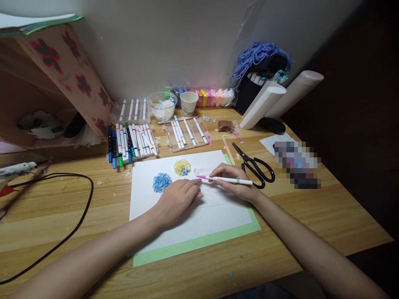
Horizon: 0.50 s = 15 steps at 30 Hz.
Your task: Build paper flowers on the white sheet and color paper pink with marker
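A white sheet of paper [205,220] lies over a green sheet [199,245] on the wooden table. My left hand [179,199] rests flat on the white sheet, palm down, its fingers stretched out toward the right. Held between thumb and fingers of my right hand [240,190] is a white marker pen [230,180] with a green band; its purple-pink tip points left, just above the paper. Whether the tip touches the sheet I cannot tell. Beyond my left hand are a round clump of blue shreds [161,182] and a yellow clump [182,167] with some blue. A faint pink patch [202,170] shows near the tip.
Black-handled scissors [254,164] and a wooden stick [228,150] lie right of the paper. Behind it stand marker trays [187,143], loose markers [134,141], a clear bowl [162,109] and a paper cup [188,103]. A black cable [90,199] curves at left.
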Tool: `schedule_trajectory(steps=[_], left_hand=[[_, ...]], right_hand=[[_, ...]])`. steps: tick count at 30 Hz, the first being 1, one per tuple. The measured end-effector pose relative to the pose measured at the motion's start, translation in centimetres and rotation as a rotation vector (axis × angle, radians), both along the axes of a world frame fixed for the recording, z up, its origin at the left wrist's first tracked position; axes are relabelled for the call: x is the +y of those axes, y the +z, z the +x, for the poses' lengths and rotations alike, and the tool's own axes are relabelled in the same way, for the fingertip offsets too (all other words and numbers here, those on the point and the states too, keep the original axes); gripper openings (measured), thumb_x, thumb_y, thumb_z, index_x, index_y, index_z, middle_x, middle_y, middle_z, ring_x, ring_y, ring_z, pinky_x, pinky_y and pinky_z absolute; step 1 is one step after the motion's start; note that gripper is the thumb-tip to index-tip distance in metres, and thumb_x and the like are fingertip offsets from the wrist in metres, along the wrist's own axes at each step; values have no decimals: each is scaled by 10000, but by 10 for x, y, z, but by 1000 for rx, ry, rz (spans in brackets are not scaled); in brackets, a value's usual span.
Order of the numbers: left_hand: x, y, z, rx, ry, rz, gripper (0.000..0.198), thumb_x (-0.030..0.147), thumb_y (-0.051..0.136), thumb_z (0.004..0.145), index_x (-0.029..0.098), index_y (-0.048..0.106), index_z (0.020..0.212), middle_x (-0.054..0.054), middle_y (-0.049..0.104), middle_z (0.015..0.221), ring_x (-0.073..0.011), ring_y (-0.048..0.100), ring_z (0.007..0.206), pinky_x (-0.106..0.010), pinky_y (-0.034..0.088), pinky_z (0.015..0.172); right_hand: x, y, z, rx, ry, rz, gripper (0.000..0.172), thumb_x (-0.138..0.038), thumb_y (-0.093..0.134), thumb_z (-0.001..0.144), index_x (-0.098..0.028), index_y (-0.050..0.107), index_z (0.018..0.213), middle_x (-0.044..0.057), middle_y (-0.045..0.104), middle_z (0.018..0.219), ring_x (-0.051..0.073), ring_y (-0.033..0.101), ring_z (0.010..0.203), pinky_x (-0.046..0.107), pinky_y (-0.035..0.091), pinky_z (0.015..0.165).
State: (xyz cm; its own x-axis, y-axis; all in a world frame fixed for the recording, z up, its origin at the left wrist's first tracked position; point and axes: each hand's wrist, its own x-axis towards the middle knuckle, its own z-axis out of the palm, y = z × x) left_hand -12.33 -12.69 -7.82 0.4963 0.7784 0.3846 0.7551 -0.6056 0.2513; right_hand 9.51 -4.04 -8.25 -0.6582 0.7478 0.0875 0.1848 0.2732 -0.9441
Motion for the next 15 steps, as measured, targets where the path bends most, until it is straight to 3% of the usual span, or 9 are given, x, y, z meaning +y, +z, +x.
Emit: schedule_trajectory(steps=[5,15], left_hand=[[2,0,-5,-144,181,7,282,322,389,974,150,570,842,-59,659,800,-177,593,728,-291,444,629],[-2,-4,-4,-71,210,66,339,367,360,980,160,574,818,-24,601,698,-155,531,632,-280,360,567]], right_hand=[[-6,0,-2,152,92,-141,141,-302,627,846,-196,655,934,50,672,881,168,640,829,296,487,750],[-10,-3,-2,70,64,-89,135,-325,609,854,-220,655,924,48,658,872,181,618,815,299,485,735]])
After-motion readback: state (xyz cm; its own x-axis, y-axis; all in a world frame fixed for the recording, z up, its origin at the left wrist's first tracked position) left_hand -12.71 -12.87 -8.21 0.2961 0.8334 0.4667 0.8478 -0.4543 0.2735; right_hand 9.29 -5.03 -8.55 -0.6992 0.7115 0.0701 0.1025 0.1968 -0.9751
